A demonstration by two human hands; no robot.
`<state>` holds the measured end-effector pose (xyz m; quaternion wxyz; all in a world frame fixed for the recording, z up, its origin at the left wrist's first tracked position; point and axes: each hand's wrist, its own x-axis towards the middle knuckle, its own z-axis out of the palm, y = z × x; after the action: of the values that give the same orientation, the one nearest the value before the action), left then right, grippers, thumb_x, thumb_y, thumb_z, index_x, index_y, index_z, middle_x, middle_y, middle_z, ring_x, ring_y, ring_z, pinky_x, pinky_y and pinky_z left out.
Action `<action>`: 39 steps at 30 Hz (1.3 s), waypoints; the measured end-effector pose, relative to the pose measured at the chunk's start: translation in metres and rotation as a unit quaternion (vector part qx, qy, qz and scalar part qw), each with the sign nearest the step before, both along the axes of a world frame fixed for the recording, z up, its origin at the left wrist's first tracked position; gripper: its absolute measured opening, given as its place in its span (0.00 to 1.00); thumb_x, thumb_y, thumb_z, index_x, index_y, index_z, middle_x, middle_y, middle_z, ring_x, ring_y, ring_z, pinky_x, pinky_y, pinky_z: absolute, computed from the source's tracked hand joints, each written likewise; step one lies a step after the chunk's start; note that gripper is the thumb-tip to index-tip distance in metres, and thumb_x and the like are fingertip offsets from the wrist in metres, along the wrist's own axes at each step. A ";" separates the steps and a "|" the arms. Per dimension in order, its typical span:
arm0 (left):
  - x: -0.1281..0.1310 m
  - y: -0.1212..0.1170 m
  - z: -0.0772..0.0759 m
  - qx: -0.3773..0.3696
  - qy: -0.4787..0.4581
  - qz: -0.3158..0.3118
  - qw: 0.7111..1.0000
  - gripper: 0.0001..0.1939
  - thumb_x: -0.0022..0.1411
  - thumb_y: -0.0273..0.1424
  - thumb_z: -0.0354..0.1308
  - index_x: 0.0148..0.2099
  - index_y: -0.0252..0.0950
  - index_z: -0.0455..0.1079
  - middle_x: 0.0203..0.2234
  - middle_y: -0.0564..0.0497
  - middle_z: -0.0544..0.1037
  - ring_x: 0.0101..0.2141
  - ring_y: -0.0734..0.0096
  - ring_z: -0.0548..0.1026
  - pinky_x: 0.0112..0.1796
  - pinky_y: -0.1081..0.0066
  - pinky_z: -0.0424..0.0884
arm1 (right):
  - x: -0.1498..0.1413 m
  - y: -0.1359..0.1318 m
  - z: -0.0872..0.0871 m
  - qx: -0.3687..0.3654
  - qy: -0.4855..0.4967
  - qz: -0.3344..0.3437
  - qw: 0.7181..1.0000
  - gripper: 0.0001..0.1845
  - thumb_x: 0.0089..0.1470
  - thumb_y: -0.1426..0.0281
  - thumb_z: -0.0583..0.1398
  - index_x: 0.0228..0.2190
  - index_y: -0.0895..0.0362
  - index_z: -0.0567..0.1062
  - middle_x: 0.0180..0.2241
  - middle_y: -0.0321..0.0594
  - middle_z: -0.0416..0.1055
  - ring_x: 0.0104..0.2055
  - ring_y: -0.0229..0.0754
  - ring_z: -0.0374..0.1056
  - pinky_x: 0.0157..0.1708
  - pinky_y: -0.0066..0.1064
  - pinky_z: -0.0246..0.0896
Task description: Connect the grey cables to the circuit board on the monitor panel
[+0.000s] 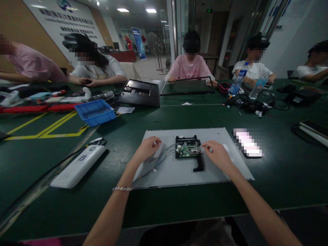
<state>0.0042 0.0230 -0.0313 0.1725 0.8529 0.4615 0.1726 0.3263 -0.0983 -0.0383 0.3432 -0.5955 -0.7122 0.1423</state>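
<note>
A flat grey-white panel (184,177), like the back of a display, lies on the green table. On its middle sits a green circuit board (186,150) in a black plastic bracket (199,164). Thin grey-blue cables (164,155) run from the board toward the panel's lower left. My left hand (150,148) is closed over the panel's left part, beside a pale translucent strip (158,151); what its fingers grip is unclear. At the board's right edge, my right hand (217,153) pinches a small translucent piece (201,149).
A white power bank (79,165) with cables lies left, a lit phone (247,143) right of the panel. Farther off are a blue tray (96,112), a black casing (139,93) and bottles (238,80). Across the table, a person holds a black frame (188,91); others sit alongside.
</note>
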 end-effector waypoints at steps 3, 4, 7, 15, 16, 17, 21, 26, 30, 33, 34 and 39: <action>0.000 0.000 -0.003 0.010 -0.011 -0.008 1.000 0.08 0.56 0.29 0.51 0.36 0.35 0.71 0.32 0.48 0.73 0.29 0.72 0.70 0.34 0.71 0.66 | -0.001 0.000 -0.001 0.002 -0.003 -0.001 1.000 0.10 0.54 0.75 0.53 0.35 0.56 0.74 0.36 0.40 0.72 0.37 0.41 0.67 0.39 0.34 0.61; -0.001 0.000 -0.003 0.011 -0.016 -0.008 1.000 0.08 0.56 0.29 0.51 0.36 0.35 0.71 0.32 0.48 0.74 0.29 0.72 0.70 0.34 0.71 0.66 | -0.001 0.001 -0.001 0.004 -0.003 -0.001 1.000 0.11 0.54 0.75 0.53 0.34 0.55 0.74 0.36 0.40 0.72 0.37 0.41 0.67 0.39 0.34 0.61; -0.004 -0.001 0.003 0.002 -0.042 0.008 0.999 0.08 0.56 0.31 0.52 0.36 0.35 0.71 0.32 0.49 0.75 0.30 0.71 0.71 0.34 0.71 0.66 | -0.001 0.001 -0.003 0.009 -0.004 -0.007 1.000 0.11 0.54 0.75 0.53 0.34 0.55 0.74 0.36 0.39 0.72 0.38 0.41 0.67 0.39 0.34 0.61; -0.015 -0.012 0.032 -0.140 -0.221 0.044 0.964 0.12 0.56 0.39 0.57 0.36 0.35 0.72 0.29 0.51 0.76 0.30 0.71 0.72 0.33 0.72 0.67 | -0.007 0.000 0.000 0.056 0.019 -0.021 0.998 0.12 0.54 0.76 0.52 0.38 0.55 0.73 0.38 0.41 0.71 0.41 0.42 0.67 0.42 0.35 0.62; -0.015 -0.014 0.033 -0.151 -0.221 0.042 0.962 0.12 0.56 0.38 0.57 0.36 0.35 0.72 0.29 0.51 0.76 0.30 0.72 0.72 0.33 0.73 0.67 | -0.009 -0.001 0.002 0.060 0.018 -0.018 0.998 0.13 0.55 0.76 0.52 0.38 0.55 0.73 0.39 0.41 0.71 0.42 0.43 0.67 0.43 0.36 0.62; -0.014 -0.016 0.033 -0.159 -0.211 0.037 0.964 0.11 0.56 0.38 0.57 0.35 0.35 0.72 0.28 0.52 0.76 0.30 0.72 0.72 0.33 0.73 0.67 | -0.011 -0.001 0.003 0.063 0.016 -0.012 0.998 0.13 0.55 0.76 0.52 0.39 0.55 0.73 0.39 0.41 0.71 0.43 0.43 0.66 0.43 0.37 0.62; -0.009 -0.023 0.032 -0.180 -0.135 0.006 0.974 0.11 0.55 0.38 0.56 0.33 0.35 0.73 0.27 0.52 0.77 0.29 0.70 0.73 0.33 0.72 0.67 | -0.023 -0.004 0.009 0.069 0.000 0.022 0.997 0.14 0.56 0.75 0.52 0.42 0.55 0.72 0.42 0.42 0.70 0.45 0.44 0.65 0.47 0.40 0.61; -0.004 -0.026 0.031 -0.163 -0.076 0.013 0.984 0.10 0.54 0.36 0.55 0.32 0.36 0.73 0.26 0.52 0.77 0.28 0.69 0.73 0.33 0.70 0.68 | -0.043 -0.009 0.022 0.066 -0.042 0.098 0.992 0.18 0.57 0.75 0.52 0.49 0.55 0.68 0.48 0.44 0.68 0.51 0.44 0.63 0.51 0.42 0.59; -0.005 -0.023 0.023 -0.138 -0.057 0.020 0.989 0.10 0.54 0.34 0.53 0.32 0.35 0.73 0.25 0.52 0.77 0.28 0.70 0.73 0.32 0.71 0.68 | -0.063 -0.013 0.036 0.058 -0.086 0.173 0.979 0.22 0.57 0.75 0.52 0.54 0.57 0.63 0.52 0.45 0.64 0.54 0.44 0.60 0.54 0.43 0.58; -0.006 -0.021 0.016 -0.131 -0.047 0.018 0.990 0.10 0.54 0.34 0.53 0.33 0.35 0.72 0.25 0.51 0.77 0.27 0.71 0.73 0.31 0.72 0.67 | -0.081 -0.012 0.039 0.065 -0.118 0.224 0.965 0.24 0.56 0.76 0.53 0.55 0.59 0.62 0.54 0.46 0.63 0.56 0.44 0.58 0.54 0.41 0.57; -0.007 -0.020 0.014 -0.129 -0.046 0.017 0.990 0.11 0.54 0.34 0.52 0.33 0.34 0.72 0.25 0.51 0.77 0.27 0.71 0.73 0.31 0.72 0.67 | -0.087 -0.011 0.039 0.070 -0.129 0.241 0.959 0.24 0.55 0.77 0.54 0.54 0.59 0.62 0.54 0.47 0.63 0.56 0.44 0.57 0.54 0.40 0.57; -0.008 -0.017 0.008 -0.120 -0.040 0.007 0.992 0.11 0.55 0.35 0.52 0.33 0.34 0.72 0.25 0.51 0.76 0.27 0.71 0.73 0.30 0.72 0.66 | -0.114 0.002 0.027 0.099 -0.197 0.284 0.933 0.14 0.57 0.78 0.53 0.45 0.61 0.70 0.47 0.48 0.69 0.51 0.44 0.60 0.49 0.37 0.59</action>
<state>-0.0039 0.0058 -0.0232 0.2905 0.8156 0.4772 0.1509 0.2121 -0.0962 -0.0110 0.1984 -0.3478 -0.9153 0.0429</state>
